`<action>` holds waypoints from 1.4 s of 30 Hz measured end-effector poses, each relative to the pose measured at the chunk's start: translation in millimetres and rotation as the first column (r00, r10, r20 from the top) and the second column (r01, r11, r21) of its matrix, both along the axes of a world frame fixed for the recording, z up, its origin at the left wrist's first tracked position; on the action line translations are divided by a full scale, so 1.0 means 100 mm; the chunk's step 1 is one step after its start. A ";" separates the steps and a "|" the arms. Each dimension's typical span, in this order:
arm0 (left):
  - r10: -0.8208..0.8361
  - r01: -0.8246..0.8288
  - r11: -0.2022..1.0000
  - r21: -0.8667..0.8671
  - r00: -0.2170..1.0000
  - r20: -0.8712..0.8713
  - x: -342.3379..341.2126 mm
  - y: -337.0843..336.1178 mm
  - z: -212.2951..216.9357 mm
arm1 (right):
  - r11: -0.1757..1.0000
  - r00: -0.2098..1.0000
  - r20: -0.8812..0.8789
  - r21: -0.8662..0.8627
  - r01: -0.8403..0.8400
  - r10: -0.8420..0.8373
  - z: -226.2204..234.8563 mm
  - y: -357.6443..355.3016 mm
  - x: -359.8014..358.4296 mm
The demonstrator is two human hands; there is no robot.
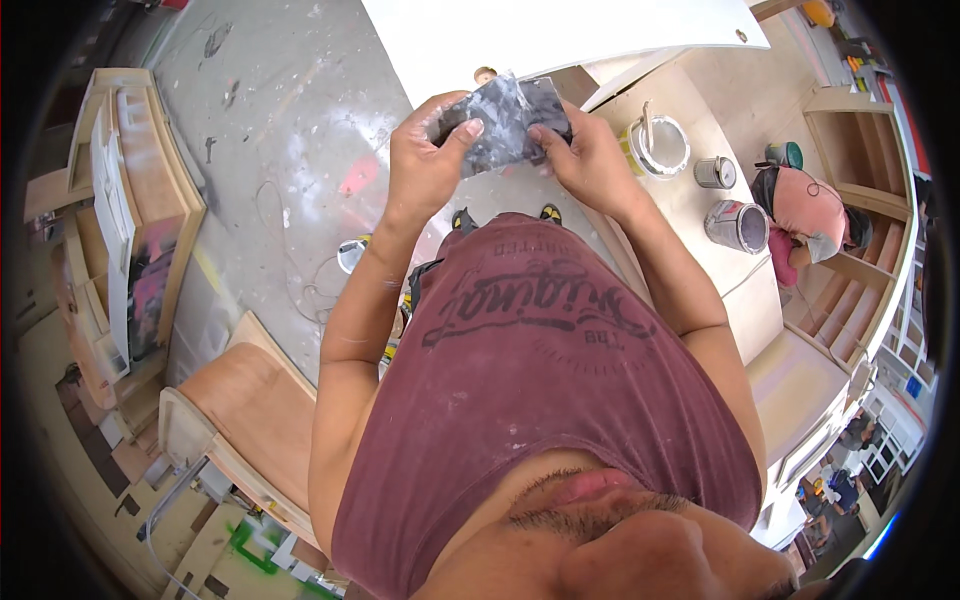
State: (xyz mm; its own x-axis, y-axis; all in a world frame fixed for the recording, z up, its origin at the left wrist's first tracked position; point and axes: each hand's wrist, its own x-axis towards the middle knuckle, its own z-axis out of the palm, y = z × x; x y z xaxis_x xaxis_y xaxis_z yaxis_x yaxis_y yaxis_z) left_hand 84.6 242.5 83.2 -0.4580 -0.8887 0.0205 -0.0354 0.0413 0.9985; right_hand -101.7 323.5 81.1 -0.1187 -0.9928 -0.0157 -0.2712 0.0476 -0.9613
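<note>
A dark sheet of sandpaper (498,122), smeared with white dust, is held up in front of my chest. My left hand (425,150) grips its left end, thumb on top and fingers underneath. My right hand (592,163) pinches the right end the same way, where a darker piece or fold (547,108) shows. My fingers' undersides are hidden. Just beyond the sheet lies the near edge of a large white panel (560,28), with a small round wooden piece (485,75) by that edge.
To my right, a plywood board (748,290) bears a white-smeared bucket (637,150) with a stick in it and paint cans (738,226). Another person (808,205) bends near wooden shelving (850,140). On my left stand wooden cabinets (165,190) and a curved wooden piece (245,385).
</note>
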 end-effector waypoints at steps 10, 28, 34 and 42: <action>-0.103 0.103 0.995 0.005 0.988 0.113 0.06 -0.02 0.08 | 0.982 0.983 0.179 0.176 -0.062 0.030 0.02 0.07 0.03; -0.173 0.187 0.981 -0.060 0.968 0.181 0.06 -0.08 0.21 | 0.980 0.933 -0.320 0.161 -0.116 0.163 0.32 0.12 0.06; -0.022 0.022 0.999 -0.033 1.000 -0.008 0.04 -0.14 0.18 | 0.993 0.933 -0.349 0.107 -0.050 0.085 0.27 0.12 0.05; 0.080 -0.022 0.979 0.200 0.956 -0.283 0.11 -0.25 0.13 | 0.990 0.979 -0.188 0.103 0.096 -0.075 0.25 0.07 -0.18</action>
State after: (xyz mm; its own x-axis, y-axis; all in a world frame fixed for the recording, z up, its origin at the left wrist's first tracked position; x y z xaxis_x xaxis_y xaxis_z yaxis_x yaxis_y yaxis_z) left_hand 95.7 217.7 96.3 -0.4119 -0.9107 -0.0295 0.2575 -0.1474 0.9550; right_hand -119.4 330.9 106.6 -0.2141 -0.9722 -0.0951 -0.4322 0.1816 -0.8833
